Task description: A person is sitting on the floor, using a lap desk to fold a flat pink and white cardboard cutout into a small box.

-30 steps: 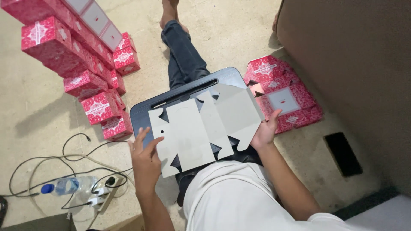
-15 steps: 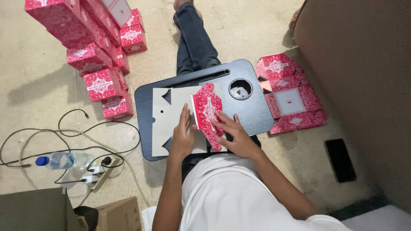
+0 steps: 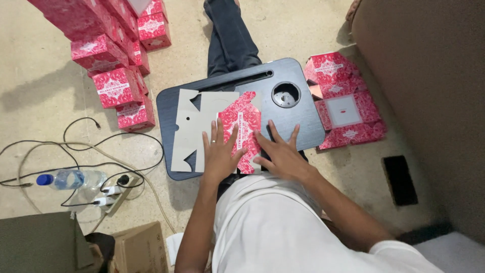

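A flat box blank is laid on a dark lap tray, which is placed across the person's legs. The blank is grey on its inner side; one panel is folded over, so its red patterned outer side is shown. This red panel lies near the middle of the tray, and the grey part is spread to the left of it, reaching over the tray's left half.

The left hand is laid flat on the blank with the fingers spread — the palm is on the grey card and the fingertips are touching the left edge of the red panel. A ring is seen on one finger. The right hand is also spread and pressed down flat; it is placed just beside the red panel, at its right lower edge, partly on the tray. Nothing is pinched by either hand.

A round cup hole is seen in the tray's upper right part. More flat red blanks are piled on the floor to the right of the tray. Folded red boxes are stacked at the upper left. At the left — a water bottle, a power strip and black cables are lying on the floor.
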